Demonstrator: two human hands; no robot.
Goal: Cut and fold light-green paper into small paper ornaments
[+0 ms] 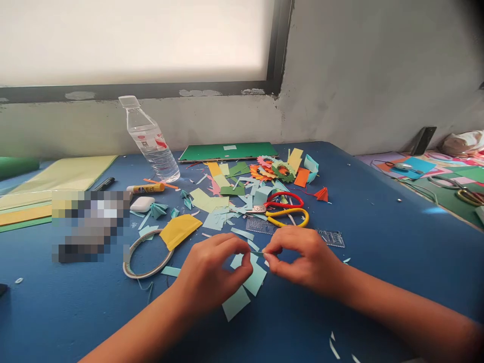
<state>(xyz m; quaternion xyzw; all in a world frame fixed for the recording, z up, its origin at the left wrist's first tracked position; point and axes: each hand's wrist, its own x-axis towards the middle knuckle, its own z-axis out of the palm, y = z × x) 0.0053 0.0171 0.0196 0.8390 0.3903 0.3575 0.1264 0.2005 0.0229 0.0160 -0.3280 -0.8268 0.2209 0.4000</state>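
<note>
My left hand (212,275) and my right hand (302,259) meet over the blue table (378,252). Both pinch the ends of a thin strip of light blue paper (257,253) held just above the surface. Under the hands lie larger light blue paper pieces (236,302). Just beyond my right hand sit scissors with red and yellow handles (285,209) and a clear plastic stencil ruler (330,238). A yellow paper piece (179,229) and a tape ring (145,257) lie to the left of my left hand.
A plastic water bottle (151,141), a glue stick (145,188), a marker (104,183) and a green board (227,151) stand further back. Paper scraps and folded paper flowers (272,170) litter the middle. Yellow sheets (64,174) lie far left; another cluttered worktop (446,176) is at right.
</note>
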